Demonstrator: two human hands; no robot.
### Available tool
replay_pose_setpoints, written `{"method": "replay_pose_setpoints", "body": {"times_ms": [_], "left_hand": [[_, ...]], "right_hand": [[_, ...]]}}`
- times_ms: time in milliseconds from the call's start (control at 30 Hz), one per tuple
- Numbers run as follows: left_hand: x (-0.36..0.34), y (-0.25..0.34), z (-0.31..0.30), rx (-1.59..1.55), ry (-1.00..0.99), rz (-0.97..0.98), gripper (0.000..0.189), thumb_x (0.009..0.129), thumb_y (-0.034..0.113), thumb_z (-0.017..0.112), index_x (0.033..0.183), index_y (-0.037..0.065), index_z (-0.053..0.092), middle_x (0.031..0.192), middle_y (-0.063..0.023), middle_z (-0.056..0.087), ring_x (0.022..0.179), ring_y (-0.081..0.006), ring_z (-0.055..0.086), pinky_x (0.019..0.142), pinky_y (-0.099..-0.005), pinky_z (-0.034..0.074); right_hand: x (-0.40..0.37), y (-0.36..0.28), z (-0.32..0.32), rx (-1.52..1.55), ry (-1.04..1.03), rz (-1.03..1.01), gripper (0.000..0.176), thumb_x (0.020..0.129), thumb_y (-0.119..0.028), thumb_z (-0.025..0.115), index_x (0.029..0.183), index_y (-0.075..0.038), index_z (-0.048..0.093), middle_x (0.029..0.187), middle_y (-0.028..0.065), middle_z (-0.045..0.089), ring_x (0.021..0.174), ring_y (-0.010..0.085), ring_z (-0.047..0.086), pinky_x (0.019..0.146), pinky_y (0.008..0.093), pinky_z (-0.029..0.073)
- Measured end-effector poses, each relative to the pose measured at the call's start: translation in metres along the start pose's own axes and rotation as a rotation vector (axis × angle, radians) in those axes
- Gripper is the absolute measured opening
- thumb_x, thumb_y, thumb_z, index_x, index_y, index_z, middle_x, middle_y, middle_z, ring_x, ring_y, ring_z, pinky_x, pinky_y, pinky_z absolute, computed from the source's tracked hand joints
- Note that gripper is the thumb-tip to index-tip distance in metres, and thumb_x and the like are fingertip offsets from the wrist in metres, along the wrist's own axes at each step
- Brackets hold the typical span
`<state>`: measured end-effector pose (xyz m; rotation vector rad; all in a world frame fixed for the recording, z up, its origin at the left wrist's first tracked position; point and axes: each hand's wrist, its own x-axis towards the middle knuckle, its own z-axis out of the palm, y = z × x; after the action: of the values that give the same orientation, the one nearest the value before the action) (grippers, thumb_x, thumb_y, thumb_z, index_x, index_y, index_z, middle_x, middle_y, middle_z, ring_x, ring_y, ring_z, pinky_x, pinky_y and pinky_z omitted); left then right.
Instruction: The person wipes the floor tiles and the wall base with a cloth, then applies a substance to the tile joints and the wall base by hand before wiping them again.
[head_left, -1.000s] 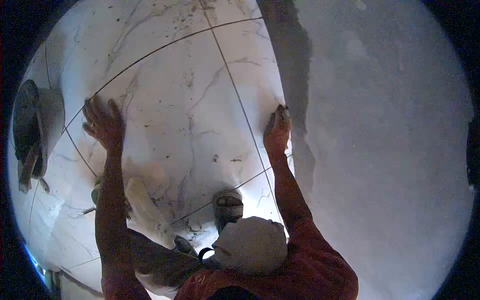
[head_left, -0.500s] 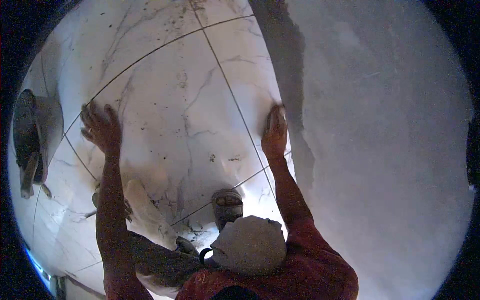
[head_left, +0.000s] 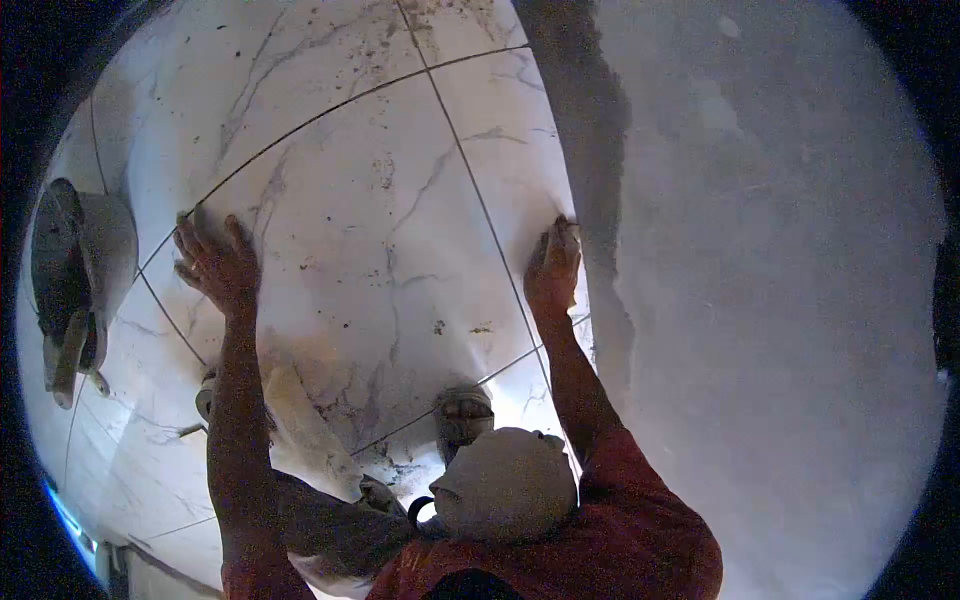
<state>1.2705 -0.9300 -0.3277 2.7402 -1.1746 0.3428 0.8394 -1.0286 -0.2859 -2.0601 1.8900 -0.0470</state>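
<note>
My left hand (head_left: 218, 265) lies on a large white marble-patterned tile (head_left: 340, 240), fingers spread, near the dark joint at its far left corner. My right hand (head_left: 553, 272) rests at the right side of the tiling, beside the tiles' outer edge. Its fingers point away from me, lie close together and look stretched out. No object shows in either hand. Dark specks and smudges mark the tile surface between my hands.
A dark bucket-like container (head_left: 62, 250) with a handled tool (head_left: 70, 360) stands at the left. Grey rough floor (head_left: 770, 300) runs along the right, with a darker strip (head_left: 595, 190) beside the tiles. A sandalled foot (head_left: 465, 412) rests near the bottom middle.
The whole view has shifted slightly, so tiles, container and hands appear a little further right. Both hands keep nearly the same places on the tiles.
</note>
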Motion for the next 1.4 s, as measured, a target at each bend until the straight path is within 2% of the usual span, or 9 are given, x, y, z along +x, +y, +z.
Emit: {"method": "replay_pose_setpoints", "body": {"times_ms": [167,200,267,600,700,967,1200,1333,1400], "left_hand": [[-0.002,0.000,0.005,0.068,-0.031,0.013,0.055,0.089,0.045,0.042,0.132,0.012,0.036,0.142,-0.0104,0.029,0.132,-0.0289,0.025,0.102,-0.0586,0.017],[-0.001,0.003,0.002,0.052,-0.015,0.006,0.053,0.090,0.043,0.042,0.132,0.011,0.038,0.141,-0.0113,0.030,0.131,-0.0284,0.026,0.099,-0.0584,0.021],[0.000,0.003,-0.002,0.053,0.014,-0.012,0.051,0.090,0.041,0.043,0.131,0.011,0.040,0.140,-0.0123,0.032,0.131,-0.0278,0.027,0.096,-0.0583,0.026],[0.005,0.005,-0.010,0.003,-0.065,-0.054,0.054,0.089,0.040,0.044,0.133,0.011,0.035,0.143,-0.0107,0.027,0.132,-0.0297,0.024,0.103,-0.0578,0.016],[0.004,0.007,-0.012,0.019,-0.025,-0.005,0.052,0.088,0.037,0.047,0.130,0.008,0.039,0.140,-0.0129,0.032,0.130,-0.0292,0.027,0.099,-0.0555,0.023],[0.008,0.005,-0.015,-0.077,-0.035,-0.059,0.052,0.086,0.034,0.050,0.130,0.009,0.039,0.142,-0.0125,0.030,0.133,-0.0273,0.024,0.101,-0.0551,0.019],[0.009,0.003,-0.015,-0.090,-0.147,-0.105,0.056,0.085,0.035,0.049,0.133,0.009,0.035,0.143,-0.0155,0.025,0.132,-0.0327,0.023,0.103,-0.0580,0.013],[0.012,0.004,-0.020,-0.083,-0.164,-0.108,0.055,0.085,0.033,0.050,0.132,0.008,0.036,0.143,-0.0140,0.026,0.133,-0.0307,0.023,0.104,-0.0544,0.013],[0.005,0.002,-0.019,-0.088,-0.172,-0.108,0.056,0.085,0.033,0.050,0.132,0.008,0.036,0.143,-0.0142,0.026,0.133,-0.0308,0.023,0.105,-0.0545,0.012]], "right_hand": [[-0.121,0.128,0.003,-0.178,0.028,0.089,0.049,0.085,-0.010,0.044,0.131,0.001,0.034,0.135,0.0172,0.038,0.124,0.0313,0.036,0.105,0.0414,0.026],[-0.158,0.152,0.001,-0.057,-0.065,0.306,0.047,0.094,-0.021,0.030,0.137,-0.001,0.027,0.142,0.0163,0.027,0.134,0.0274,0.020,0.111,0.0390,0.011],[-0.230,0.202,0.015,0.202,-0.012,0.255,0.041,0.091,-0.016,0.042,0.128,0.003,0.039,0.130,0.0169,0.043,0.114,0.0263,0.044,0.097,0.0357,0.033],[0.153,-0.099,0.028,-0.446,-0.002,-0.615,0.046,0.081,-0.010,0.049,0.126,-0.003,0.043,0.122,0.0231,0.047,0.116,0.0381,0.041,0.099,0.0504,0.029],[0.291,-0.155,0.019,-0.527,0.451,-0.873,0.042,0.079,-0.013,0.047,0.119,0.001,0.047,0.109,0.0227,0.055,0.109,0.0391,0.046,0.095,0.0486,0.034],[0.093,-0.022,0.009,-0.126,0.186,-0.323,0.050,0.088,-0.010,0.043,0.133,0.005,0.028,0.137,0.0260,0.031,0.125,0.0424,0.031,0.105,0.0466,0.023],[0.275,-0.214,0.044,-0.420,0.384,-0.978,0.059,0.079,-0.011,0.050,0.134,0.001,0.031,0.136,0.0221,0.034,0.127,0.0384,0.029,0.104,0.0471,0.024],[0.374,-0.292,0.040,-0.300,0.334,-0.951,0.045,0.082,-0.018,0.049,0.123,0.000,0.044,0.116,0.0216,0.051,0.112,0.0380,0.044,0.099,0.0473,0.032],[0.311,-0.284,0.015,-0.547,-0.116,-0.851,0.041,0.083,-0.018,0.047,0.121,-0.001,0.047,0.113,0.0211,0.053,0.104,0.0379,0.050,0.092,0.0484,0.037]]}}
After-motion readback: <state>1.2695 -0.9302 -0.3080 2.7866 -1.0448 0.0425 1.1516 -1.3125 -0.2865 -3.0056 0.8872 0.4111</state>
